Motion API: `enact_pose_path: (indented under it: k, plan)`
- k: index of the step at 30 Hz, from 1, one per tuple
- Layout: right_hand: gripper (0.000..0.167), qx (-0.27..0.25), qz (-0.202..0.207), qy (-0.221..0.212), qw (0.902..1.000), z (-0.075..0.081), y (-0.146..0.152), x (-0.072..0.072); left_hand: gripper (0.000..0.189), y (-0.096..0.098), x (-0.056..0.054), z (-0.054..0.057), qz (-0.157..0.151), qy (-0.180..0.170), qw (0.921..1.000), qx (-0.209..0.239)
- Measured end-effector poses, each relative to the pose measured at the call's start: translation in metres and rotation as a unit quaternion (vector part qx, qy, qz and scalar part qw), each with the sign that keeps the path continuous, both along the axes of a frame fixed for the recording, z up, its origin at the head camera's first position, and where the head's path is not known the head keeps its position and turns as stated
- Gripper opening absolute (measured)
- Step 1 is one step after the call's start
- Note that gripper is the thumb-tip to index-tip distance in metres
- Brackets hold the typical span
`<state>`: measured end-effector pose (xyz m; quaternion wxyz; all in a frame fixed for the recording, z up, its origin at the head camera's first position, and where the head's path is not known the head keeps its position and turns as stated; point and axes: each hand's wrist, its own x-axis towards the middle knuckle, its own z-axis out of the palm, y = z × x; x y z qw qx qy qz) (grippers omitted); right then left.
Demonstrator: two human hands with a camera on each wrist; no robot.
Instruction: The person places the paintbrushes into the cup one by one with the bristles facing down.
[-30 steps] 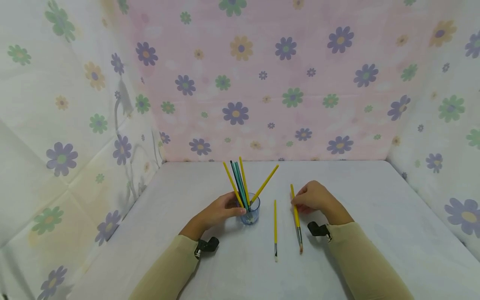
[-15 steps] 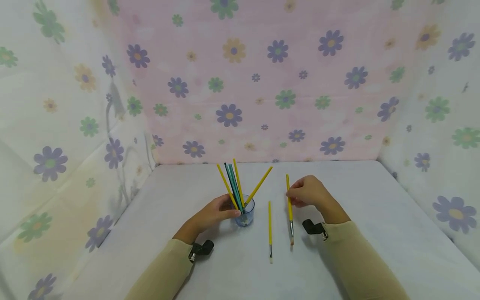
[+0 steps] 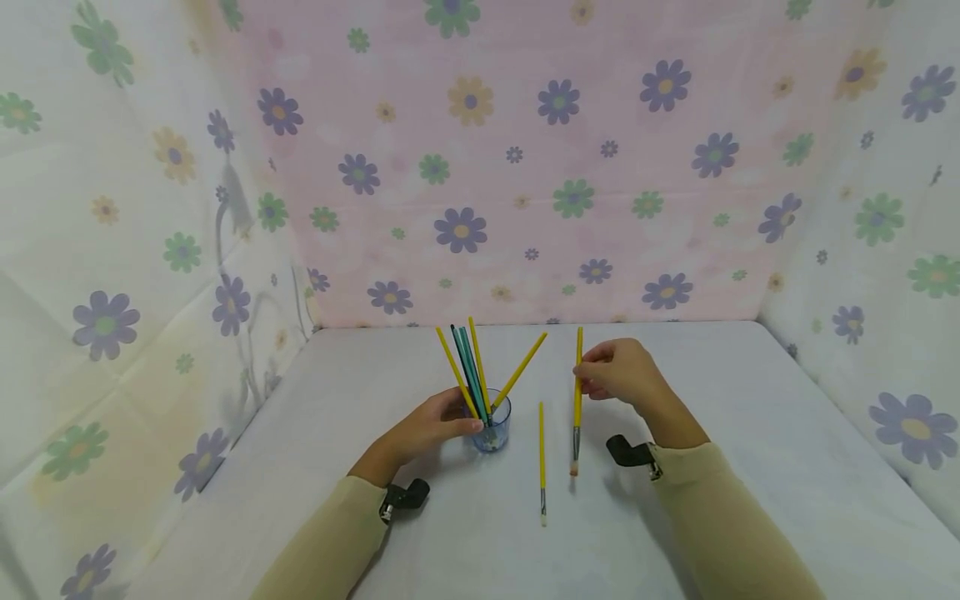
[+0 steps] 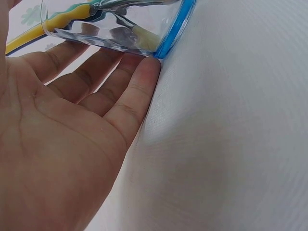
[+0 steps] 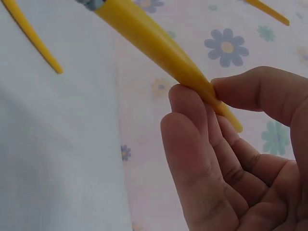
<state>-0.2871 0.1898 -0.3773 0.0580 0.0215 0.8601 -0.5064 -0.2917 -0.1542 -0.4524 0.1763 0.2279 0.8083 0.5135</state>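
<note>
A clear blue-tinted cup [image 3: 492, 435] stands upright on the table, holding several yellow and teal paintbrushes [image 3: 469, 375]. My left hand [image 3: 426, 429] holds the cup from its left side, thumb in front; the left wrist view shows the fingers along its wall by the blue base [image 4: 175, 29]. My right hand [image 3: 618, 371] pinches a thick yellow paintbrush [image 3: 577, 408] by its handle between thumb and fingertips, bristles pointing down. In the right wrist view that handle [image 5: 154, 45] slants through the fingertips. A thinner yellow paintbrush [image 3: 542, 450] lies on the table between cup and right hand.
A white cloth covers the table [image 3: 465, 542]. Pink floral fabric [image 3: 510, 192] hangs at the back, with pale floral sheets at the left [image 3: 142, 275] and right [image 3: 892, 308]. Small black wrist cameras [image 3: 628, 452] sit at both sleeves.
My right hand has raised the thick paintbrush off the table and tipped it more upright. The left hand stays at the cup. The head view has shifted slightly.
</note>
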Motion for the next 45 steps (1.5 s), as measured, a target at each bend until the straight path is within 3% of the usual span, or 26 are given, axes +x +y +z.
enact_pose_path:
  k: [15, 25, 37, 45]
  plan:
    - [0.034, -0.056, -0.002, 0.044, 0.9974, 0.021, 0.000, 0.009, 0.053, 0.000, -0.001, -0.002, 0.007, 0.000, 0.9999, -0.010]
    - [0.028, -0.072, -0.009, 0.113, 0.9909, 0.035, -0.005, 0.020, 0.056, 0.001, -0.002, -0.001, 0.011, -0.001, 0.9999, -0.009]
    - [0.031, -0.140, -0.024, 0.193, 0.9708, 0.042, -0.015, 0.031, 0.055, 0.002, 0.001, 0.001, 0.017, -0.005, 0.9998, -0.013]
    - [0.030, -0.154, -0.021, 0.232, 0.9602, 0.039, -0.027, 0.033, 0.057, 0.002, 0.001, 0.001, 0.013, -0.006, 0.9999, -0.008]
